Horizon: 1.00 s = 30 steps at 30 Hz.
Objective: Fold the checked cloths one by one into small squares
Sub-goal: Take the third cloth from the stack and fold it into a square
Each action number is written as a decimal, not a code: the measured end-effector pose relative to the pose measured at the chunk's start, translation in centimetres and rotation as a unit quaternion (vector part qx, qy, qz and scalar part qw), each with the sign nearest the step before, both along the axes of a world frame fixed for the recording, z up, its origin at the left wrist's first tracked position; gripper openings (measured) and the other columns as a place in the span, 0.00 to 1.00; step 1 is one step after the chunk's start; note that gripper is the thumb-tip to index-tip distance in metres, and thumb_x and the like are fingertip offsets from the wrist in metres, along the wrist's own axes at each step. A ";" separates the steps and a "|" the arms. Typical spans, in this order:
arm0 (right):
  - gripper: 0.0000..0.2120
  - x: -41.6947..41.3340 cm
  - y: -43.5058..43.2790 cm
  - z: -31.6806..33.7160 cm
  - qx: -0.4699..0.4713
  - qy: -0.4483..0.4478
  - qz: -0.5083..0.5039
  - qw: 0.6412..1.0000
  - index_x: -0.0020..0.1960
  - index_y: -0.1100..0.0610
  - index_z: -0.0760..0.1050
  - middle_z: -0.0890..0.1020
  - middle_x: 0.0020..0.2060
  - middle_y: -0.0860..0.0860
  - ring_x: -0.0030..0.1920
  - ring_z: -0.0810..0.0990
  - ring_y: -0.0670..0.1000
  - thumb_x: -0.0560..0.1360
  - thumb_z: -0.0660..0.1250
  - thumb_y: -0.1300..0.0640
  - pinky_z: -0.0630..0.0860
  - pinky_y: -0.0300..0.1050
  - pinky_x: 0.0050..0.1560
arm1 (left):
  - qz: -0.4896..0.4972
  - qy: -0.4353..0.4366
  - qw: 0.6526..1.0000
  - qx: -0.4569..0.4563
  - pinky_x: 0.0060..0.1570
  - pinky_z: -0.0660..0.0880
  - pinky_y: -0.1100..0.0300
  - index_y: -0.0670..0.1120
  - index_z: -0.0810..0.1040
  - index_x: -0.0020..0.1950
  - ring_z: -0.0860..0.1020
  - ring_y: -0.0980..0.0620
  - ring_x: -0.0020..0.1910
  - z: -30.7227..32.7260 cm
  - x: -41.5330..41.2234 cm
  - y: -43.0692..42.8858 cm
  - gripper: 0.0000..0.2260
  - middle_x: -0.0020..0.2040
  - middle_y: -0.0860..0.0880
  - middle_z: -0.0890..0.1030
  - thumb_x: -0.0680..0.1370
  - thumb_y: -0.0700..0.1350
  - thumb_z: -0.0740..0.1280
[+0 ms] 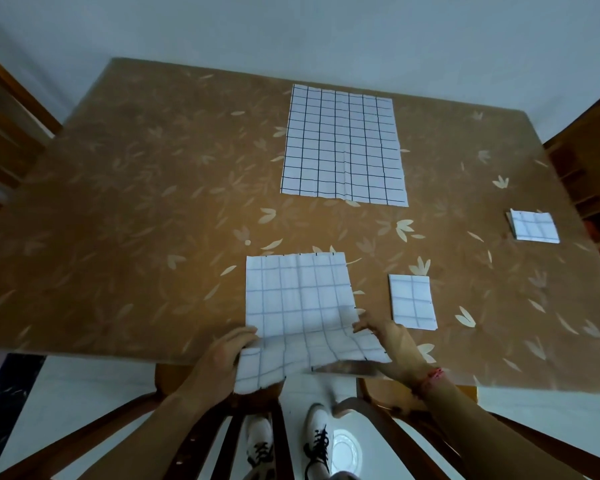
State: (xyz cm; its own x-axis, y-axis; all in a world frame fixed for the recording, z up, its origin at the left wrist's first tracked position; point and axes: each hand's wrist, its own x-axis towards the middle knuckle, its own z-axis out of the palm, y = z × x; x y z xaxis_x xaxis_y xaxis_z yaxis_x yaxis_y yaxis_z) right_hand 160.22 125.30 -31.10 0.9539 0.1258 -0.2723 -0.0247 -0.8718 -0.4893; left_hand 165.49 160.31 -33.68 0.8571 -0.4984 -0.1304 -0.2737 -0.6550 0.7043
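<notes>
fingers [362,325]: the right fingertips pinch the right edge of the working cloth. the left thumb lies on top of the left edge, with the other left fingers hidden under the fabric. both sets are closed on cloth, not spread.
left hand [222,358]: at the table's near edge, gripping the cloth's left side.
right hand [394,344]: at the cloth's right side, with a red thread on the wrist.
working cloth [298,299]: the far part lies flat on the table and the near part sags over the table edge between the hands. the pale grid side faces up.
step: judged to be an early fold of this cloth, with the near edge about to go toward the far edge.
next move: calls for lifting both near corners together, laying them on the far corners so the edges match, then pressing the crease.
folded square [413,301]: just right of the working cloth, not touching it.
second folded piece [534,226]: well to the right, near the table's side.
flat cloth [343,143]: farther back, unfolded, not yet handled.
table [136,202]: brown, leaf-patterned.
</notes>
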 end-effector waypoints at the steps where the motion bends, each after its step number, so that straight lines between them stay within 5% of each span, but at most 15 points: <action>1: 0.28 0.2 0.8 1.1 0.005 -0.006 -0.034 0.999 0.52 0.56 0.80 0.83 0.48 0.50 0.42 0.81 0.48 0.61 0.70 0.37 0.72 0.31 0.38 | -0.002 0.003 1.000 -0.011 0.61 0.72 0.59 0.48 0.77 0.61 0.73 0.60 0.59 -0.1 0.3 -0.1 0.15 0.60 0.52 0.77 0.75 0.43 0.68; 5: 0.15 1.6 2.0 1.9 0.037 -0.021 -0.108 0.993 0.56 0.50 0.76 0.82 0.39 0.50 0.37 0.79 0.50 0.74 0.68 0.43 0.70 0.41 0.36 | 0.097 0.030 0.992 -0.074 0.42 0.73 0.70 0.46 0.81 0.48 0.77 0.61 0.45 1.4 1.1 -1.9 0.04 0.45 0.52 0.81 0.75 0.41 0.70; 8: 0.04 2.9 2.1 1.7 0.057 0.029 -0.168 0.984 0.47 0.44 0.72 0.80 0.38 0.48 0.39 0.79 0.50 0.77 0.67 0.48 0.68 0.37 0.35 | 0.166 0.089 0.979 -0.079 0.37 0.70 0.76 0.48 0.77 0.50 0.77 0.61 0.42 1.8 1.8 -2.6 0.06 0.43 0.57 0.79 0.76 0.40 0.69; 11: 0.08 3.9 2.1 1.7 0.067 0.043 -0.195 0.978 0.41 0.47 0.71 0.81 0.36 0.48 0.38 0.79 0.50 0.78 0.66 0.49 0.71 0.39 0.34 | 0.193 0.116 0.971 -0.084 0.41 0.73 0.74 0.52 0.76 0.54 0.77 0.61 0.47 1.7 2.5 -2.6 0.11 0.47 0.60 0.79 0.75 0.41 0.71; 15: 0.09 5.2 2.0 0.5 0.087 0.049 -0.231 0.968 0.48 0.52 0.76 0.84 0.42 0.48 0.43 0.81 0.50 0.77 0.67 0.47 0.76 0.43 0.40 | 0.227 0.142 0.958 -0.099 0.46 0.79 0.60 0.54 0.75 0.58 0.79 0.59 0.46 1.3 3.2 -2.5 0.17 0.47 0.55 0.81 0.73 0.40 0.73; 19: 0.15 5.9 2.0 -0.1 0.088 0.063 -0.236 0.966 0.59 0.51 0.74 0.84 0.47 0.50 0.46 0.82 0.53 0.76 0.67 0.45 0.80 0.52 0.48 | 0.240 0.145 0.956 -0.086 0.42 0.76 0.64 0.48 0.70 0.68 0.79 0.54 0.45 1.0 3.4 -2.8 0.26 0.48 0.52 0.80 0.72 0.38 0.73; 30: 0.24 6.1 1.9 -0.6 0.100 0.062 -0.247 0.962 0.68 0.54 0.69 0.80 0.48 0.49 0.45 0.78 0.49 0.75 0.71 0.54 0.75 0.39 0.45 | 0.222 0.088 0.971 -0.017 0.40 0.74 0.65 0.47 0.72 0.66 0.76 0.55 0.43 0.5 3.3 -3.4 0.21 0.45 0.53 0.75 0.74 0.39 0.71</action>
State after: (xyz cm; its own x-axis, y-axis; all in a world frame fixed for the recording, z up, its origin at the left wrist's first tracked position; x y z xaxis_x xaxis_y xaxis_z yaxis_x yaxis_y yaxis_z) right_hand 166.33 127.19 -31.66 0.8723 -0.2722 -0.4061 -0.4810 -0.6269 -0.6129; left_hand 168.84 156.91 -33.23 0.9542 -0.0913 -0.2848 0.1576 -0.6556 0.7385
